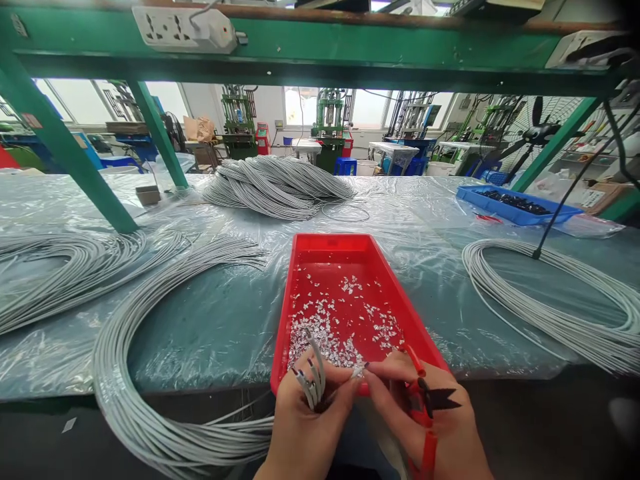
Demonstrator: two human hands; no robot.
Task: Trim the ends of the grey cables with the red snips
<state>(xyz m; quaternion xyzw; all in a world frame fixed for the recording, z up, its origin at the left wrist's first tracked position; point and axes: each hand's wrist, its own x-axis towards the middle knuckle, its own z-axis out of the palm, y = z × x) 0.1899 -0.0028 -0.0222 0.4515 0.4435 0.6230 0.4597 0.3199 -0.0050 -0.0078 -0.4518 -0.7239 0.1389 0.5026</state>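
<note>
My left hand point(315, 427) is closed around several grey cables point(315, 380), whose stripped ends stick up past the fingers. Its thumb and forefinger pinch the tip of one cable, where a whitish, shiny bit point(358, 371) shows. From the other side, the thumb and forefinger of my right hand point(400, 393) meet that same tip. A pair of red-handled scissors point(440, 399) is tucked in my right hand, dark blades pointing right. Both hands are over the near end of a red tray point(415, 310), which holds many small silvery scraps point(320, 333).
Coils of grey cable lie at the left point(113, 360), right point(545, 293) and in a large heap point(280, 187) behind the tray. A blue tray point(520, 203) of black parts stands far right. A green frame point(350, 47) with power sockets point(183, 30) spans above the plastic-covered table point(215, 327).
</note>
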